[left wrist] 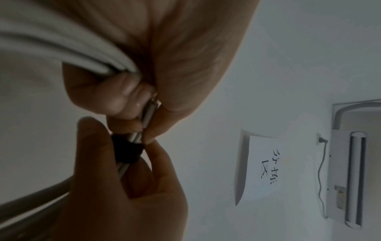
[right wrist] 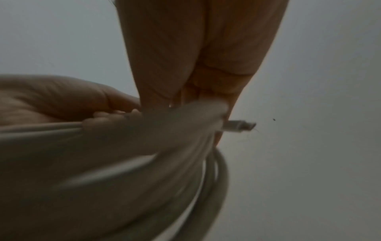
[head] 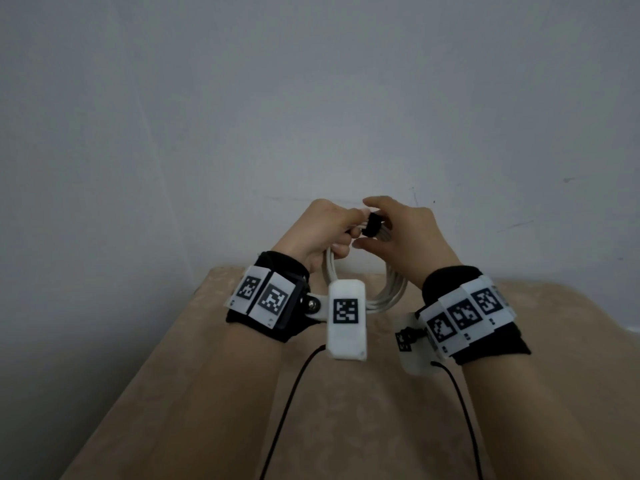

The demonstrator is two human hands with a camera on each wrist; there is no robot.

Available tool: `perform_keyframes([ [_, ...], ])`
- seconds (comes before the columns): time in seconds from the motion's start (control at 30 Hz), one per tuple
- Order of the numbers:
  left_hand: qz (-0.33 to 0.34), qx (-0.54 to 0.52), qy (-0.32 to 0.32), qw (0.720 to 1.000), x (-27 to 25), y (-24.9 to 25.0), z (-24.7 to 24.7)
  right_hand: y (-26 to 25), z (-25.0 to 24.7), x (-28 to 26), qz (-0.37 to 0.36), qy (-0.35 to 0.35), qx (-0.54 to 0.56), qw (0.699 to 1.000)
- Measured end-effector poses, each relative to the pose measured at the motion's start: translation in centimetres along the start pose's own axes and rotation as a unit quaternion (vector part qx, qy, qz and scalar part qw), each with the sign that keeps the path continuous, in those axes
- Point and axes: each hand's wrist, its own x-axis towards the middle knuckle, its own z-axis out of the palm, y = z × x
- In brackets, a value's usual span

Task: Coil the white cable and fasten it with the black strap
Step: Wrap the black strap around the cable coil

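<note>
The white cable [head: 389, 289] hangs as a coil of several loops between my two raised hands, above the far end of the table. My left hand [head: 332, 230] grips the top of the coil, fingers curled round the bundled strands [left wrist: 136, 137]. The black strap [head: 373, 226] is wrapped round the bundle just right of that grip; in the left wrist view the strap [left wrist: 126, 151] sits below my left fingertips. My right hand [head: 391, 230] pinches the strap between thumb and fingers. In the right wrist view the coil [right wrist: 144, 171] fills the lower left and a white connector [right wrist: 240, 126] sticks out to the right.
A beige-covered table [head: 242, 393] lies below my forearms, its far edge against a plain grey wall [head: 311, 98]. Two thin black wires [head: 294, 393] run from the wrist cameras toward me. A paper sign [left wrist: 266, 164] and a wall unit [left wrist: 350, 163] show in the left wrist view.
</note>
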Motion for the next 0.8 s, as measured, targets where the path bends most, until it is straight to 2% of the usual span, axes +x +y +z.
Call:
perform_keyframes([
  [0.17, -0.012, -0.009, 0.006, 1.0, 0.5, -0.4, -0.4, 0.3, 0.2, -0.1, -0.032, 0.015, 0.015, 0.999],
  [0.27, -0.022, -0.013, 0.005, 1.0, 0.8, -0.8, -0.4, 0.3, 0.2, -0.1, -0.01, 0.006, 0.009, 1.0],
  [0.37, -0.032, -0.045, -0.004, 0.998, 1.0, -1.3, -0.6, 0.5, -0.1, -0.1, 0.094, -0.062, 0.034, 0.993],
  [0.43, -0.045, -0.106, 0.003, 0.993, 1.3, -1.8, -0.8, 0.9, -0.7, -0.2, 0.186, -0.137, 0.064, 0.971],
  [0.47, -0.055, -0.142, 0.009, 0.988, 1.5, -1.9, -1.0, 1.1, -0.9, -0.2, 0.221, -0.159, 0.114, 0.956],
  [0.57, -0.086, -0.201, 0.002, 0.976, 1.5, -2.2, -1.7, 1.6, -1.2, -0.5, 0.274, -0.156, 0.255, 0.914],
  [0.63, -0.088, -0.128, -0.011, 0.988, 1.2, -2.3, -2.5, 1.8, -1.0, -0.5, 0.286, -0.151, 0.247, 0.914],
  [0.7, -0.081, 0.012, -0.014, 0.997, 1.1, -2.6, -3.4, 2.0, -0.5, -0.6, 0.3, -0.147, 0.212, 0.918],
  [0.8, -0.09, 0.139, -0.015, 0.986, 1.2, -3.4, -4.4, 2.3, 0.0, -0.7, 0.327, -0.163, 0.195, 0.91],
])
